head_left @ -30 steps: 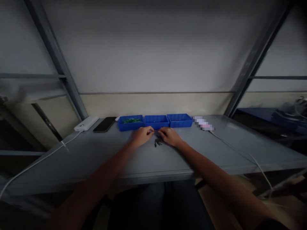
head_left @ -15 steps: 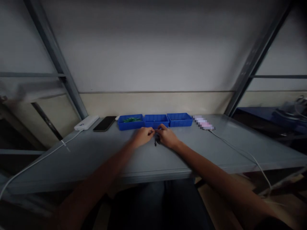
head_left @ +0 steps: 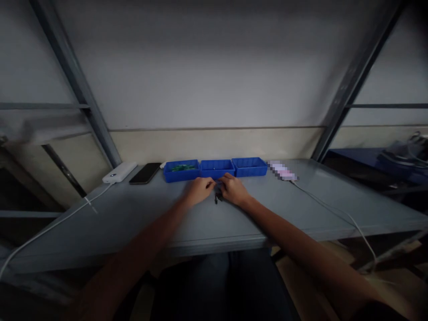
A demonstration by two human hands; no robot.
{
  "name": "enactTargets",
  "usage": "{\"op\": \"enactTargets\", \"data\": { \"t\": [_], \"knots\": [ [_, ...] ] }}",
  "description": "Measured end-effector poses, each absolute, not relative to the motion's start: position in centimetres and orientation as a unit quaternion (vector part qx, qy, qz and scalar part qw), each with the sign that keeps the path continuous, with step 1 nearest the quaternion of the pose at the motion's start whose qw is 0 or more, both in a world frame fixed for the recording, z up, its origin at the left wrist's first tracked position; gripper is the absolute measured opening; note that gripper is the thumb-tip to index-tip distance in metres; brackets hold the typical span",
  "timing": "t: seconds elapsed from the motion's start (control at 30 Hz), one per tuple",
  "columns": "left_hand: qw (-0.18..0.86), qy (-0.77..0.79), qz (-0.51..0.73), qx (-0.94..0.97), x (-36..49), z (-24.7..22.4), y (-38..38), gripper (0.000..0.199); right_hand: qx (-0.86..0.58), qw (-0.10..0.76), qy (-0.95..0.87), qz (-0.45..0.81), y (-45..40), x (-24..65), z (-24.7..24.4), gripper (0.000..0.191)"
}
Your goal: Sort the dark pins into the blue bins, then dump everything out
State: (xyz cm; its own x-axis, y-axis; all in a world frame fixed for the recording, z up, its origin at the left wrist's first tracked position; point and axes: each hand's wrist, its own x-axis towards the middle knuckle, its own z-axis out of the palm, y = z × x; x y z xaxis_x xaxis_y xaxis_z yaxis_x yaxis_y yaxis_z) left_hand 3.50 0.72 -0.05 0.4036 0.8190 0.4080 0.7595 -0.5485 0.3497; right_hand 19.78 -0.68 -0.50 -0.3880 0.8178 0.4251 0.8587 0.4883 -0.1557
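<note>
My left hand [head_left: 199, 190] and my right hand [head_left: 234, 189] face each other, fingertips close together, just in front of the middle blue bin [head_left: 217, 166]. The fingers of both are pinched; whatever lies between them is too small and dark to make out. Several small dark pieces [head_left: 218, 197] lie on the grey table right under and beside my right hand. The left blue bin [head_left: 182, 171] contains bright green pieces. To the right stands another blue bin [head_left: 249, 166], its inside mostly in shadow.
A white power bank [head_left: 120, 172] with a white cable and a black phone [head_left: 146, 173] lie at the table's left. On the right is a blurred-out phone [head_left: 283, 171] on a cable [head_left: 321, 203]. Metal posts [head_left: 337, 107] and a wall stand behind the grey table [head_left: 133, 218].
Both hands stay almost in place. My right fingers have shifted slightly at the pinch, and the whole view has moved a little.
</note>
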Motion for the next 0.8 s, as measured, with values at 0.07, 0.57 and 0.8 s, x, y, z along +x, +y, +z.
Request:
{"op": "enactTargets", "data": {
  "t": [0.07, 0.57, 0.8],
  "knots": [
    [0.052, 0.478, 0.281, 0.83, 3.31, -0.18, 0.96, 0.026, -0.485, 0.239, -0.84, -0.039, -0.69, 19.7, -0.6, 0.032],
    [0.068, 0.472, 0.274, 0.835, 3.67, 0.21, 0.53, 0.026, -0.493, 0.207, -0.844, -0.041, -0.47, 19.59, -0.66, 0.027],
    [0.075, 0.473, 0.28, 0.832, 3.65, 0.16, 0.6, 0.024, -0.498, 0.21, -0.84, -0.044, -0.55, 19.68, -0.61, 0.029]
  ]
}}
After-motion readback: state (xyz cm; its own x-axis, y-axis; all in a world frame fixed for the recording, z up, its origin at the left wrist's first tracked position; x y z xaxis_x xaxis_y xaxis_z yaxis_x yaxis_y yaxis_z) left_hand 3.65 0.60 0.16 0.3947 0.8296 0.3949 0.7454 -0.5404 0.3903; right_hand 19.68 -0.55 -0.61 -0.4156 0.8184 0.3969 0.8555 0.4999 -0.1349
